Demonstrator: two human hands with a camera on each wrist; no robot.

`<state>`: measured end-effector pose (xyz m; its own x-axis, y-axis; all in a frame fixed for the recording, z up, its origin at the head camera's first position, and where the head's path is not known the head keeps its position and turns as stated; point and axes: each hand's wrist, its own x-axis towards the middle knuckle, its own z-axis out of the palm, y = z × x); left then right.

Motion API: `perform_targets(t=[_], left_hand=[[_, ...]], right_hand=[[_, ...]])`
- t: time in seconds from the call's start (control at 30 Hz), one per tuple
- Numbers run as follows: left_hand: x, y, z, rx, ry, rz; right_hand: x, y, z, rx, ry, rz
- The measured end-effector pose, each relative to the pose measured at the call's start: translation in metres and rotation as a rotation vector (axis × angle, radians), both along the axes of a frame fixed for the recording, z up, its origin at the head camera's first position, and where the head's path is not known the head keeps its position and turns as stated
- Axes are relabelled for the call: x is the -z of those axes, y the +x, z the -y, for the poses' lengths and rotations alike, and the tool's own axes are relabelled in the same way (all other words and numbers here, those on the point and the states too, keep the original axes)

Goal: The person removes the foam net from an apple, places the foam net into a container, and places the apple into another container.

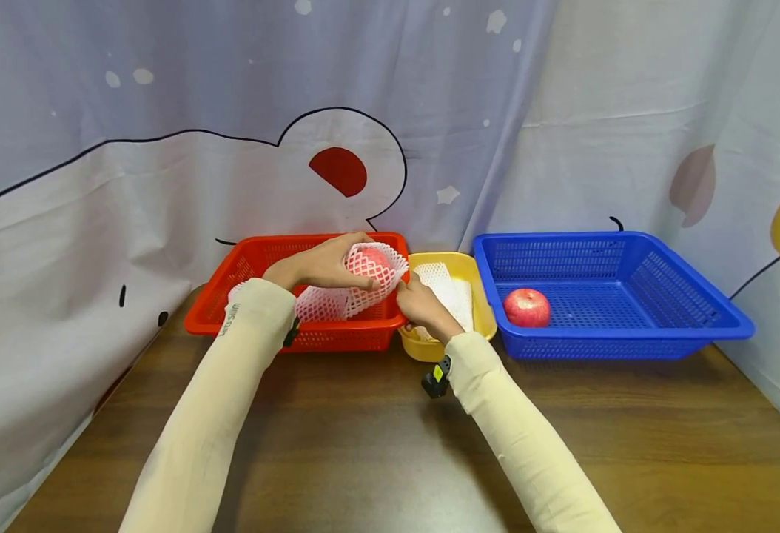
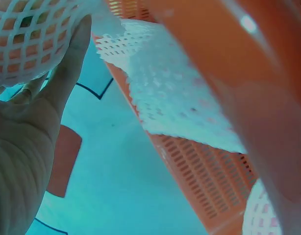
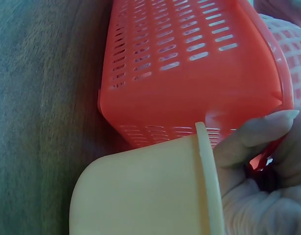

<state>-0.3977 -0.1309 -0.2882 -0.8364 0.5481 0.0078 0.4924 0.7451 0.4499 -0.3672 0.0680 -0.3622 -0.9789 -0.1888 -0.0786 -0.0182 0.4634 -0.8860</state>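
My left hand holds an apple wrapped in a white foam net above the red basket. In the left wrist view, the netted fruit lies against that hand's fingers and thumb. My right hand is at the net's right end, above the side of the red basket, its fingers curled and seeming to pinch the net's edge. The right wrist view shows its thumb bent toward the fingers near the red rim; the pinched spot itself is hidden.
More foam-netted fruit lies in the red basket. A yellow bin next to it contains white foam nets. At right, the blue basket holds one bare apple. A patterned curtain hangs behind the wooden table.
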Motion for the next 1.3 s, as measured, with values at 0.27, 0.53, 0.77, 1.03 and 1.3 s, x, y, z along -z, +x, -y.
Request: perform_targets(t=[0.27,0.53,0.77,1.03,1.3], left_hand=[[-0.002,0.008,-0.002,0.028,0.071,-0.043],[-0.006,0.014,0.005,-0.022,0.173,-0.02],[-0.002,0.023,0.004,-0.009,0.142,-0.071],[0.003,0.034,-0.007,0.04,0.154,-0.156],[0.005,0.051,-0.022,0.065,0.191,-0.202]], right_hand=[[-0.001,0.002,-0.003,-0.016,-0.038,0.01],[-0.004,0.005,-0.01,-0.003,-0.007,0.044],[-0.008,0.011,-0.024,0.008,0.102,-0.012],[-0.013,0.018,-0.033,-0.016,0.145,-0.063],[-0.018,0.03,-0.045,0.025,0.171,-0.115]])
